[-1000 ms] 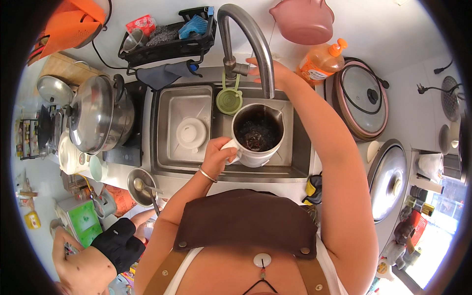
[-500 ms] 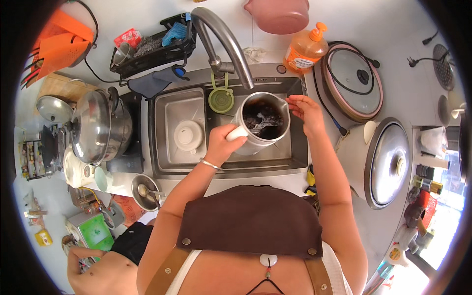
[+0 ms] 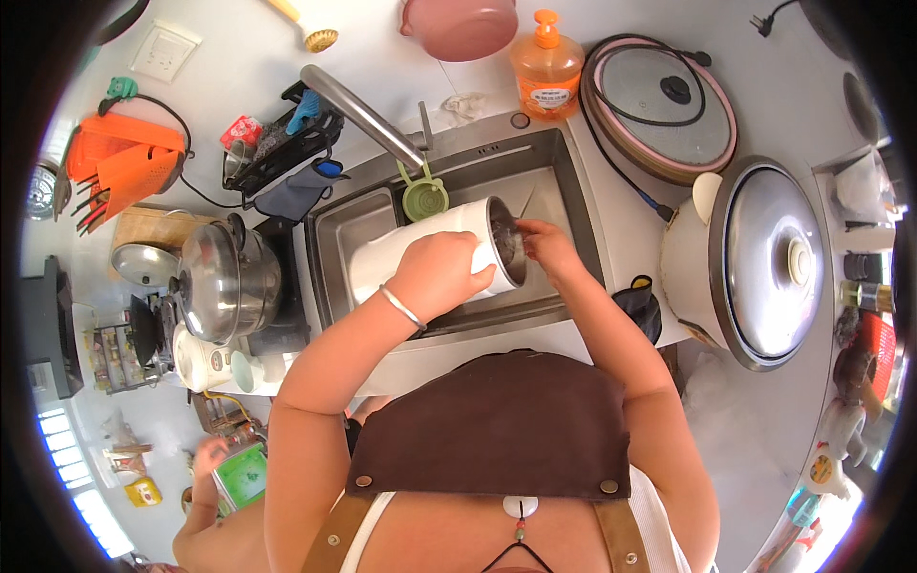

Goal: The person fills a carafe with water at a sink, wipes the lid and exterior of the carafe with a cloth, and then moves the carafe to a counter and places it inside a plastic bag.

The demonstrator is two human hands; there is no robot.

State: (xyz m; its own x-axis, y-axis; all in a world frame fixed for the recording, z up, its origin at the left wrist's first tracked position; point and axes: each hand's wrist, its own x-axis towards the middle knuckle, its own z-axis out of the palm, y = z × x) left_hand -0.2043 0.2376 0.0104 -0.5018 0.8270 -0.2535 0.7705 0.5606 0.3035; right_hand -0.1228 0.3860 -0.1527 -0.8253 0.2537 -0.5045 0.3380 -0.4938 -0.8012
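A white kettle [image 3: 406,256] lies tipped on its side over the sink [image 3: 573,205], its steel-rimmed mouth toward the right basin. My left hand [image 3: 441,272] is wrapped round the kettle's handle, which it mostly covers. At the mouth, the bent fingers of my right hand [image 3: 552,253] grip the rim. Inside the kettle shows a dark, shiny grey-brown interior; whether liquid is flowing out is hidden. Just behind the kettle, a green strainer [image 3: 425,201] hangs from the faucet [image 3: 368,115].
An orange soap pump bottle [image 3: 546,76] and a lidded pan [image 3: 659,105] stand behind the sink at right. A large lidded pot [image 3: 769,263] is on the right counter, a steel pot [image 3: 224,277] on the left. Another person's arm [image 3: 202,487] shows at lower left.
The kettle has gone from nearly upright, with dark liquid visible, to lying tipped with its mouth rightward. Both hands have turned with it. The view has shifted, and the other person has moved.
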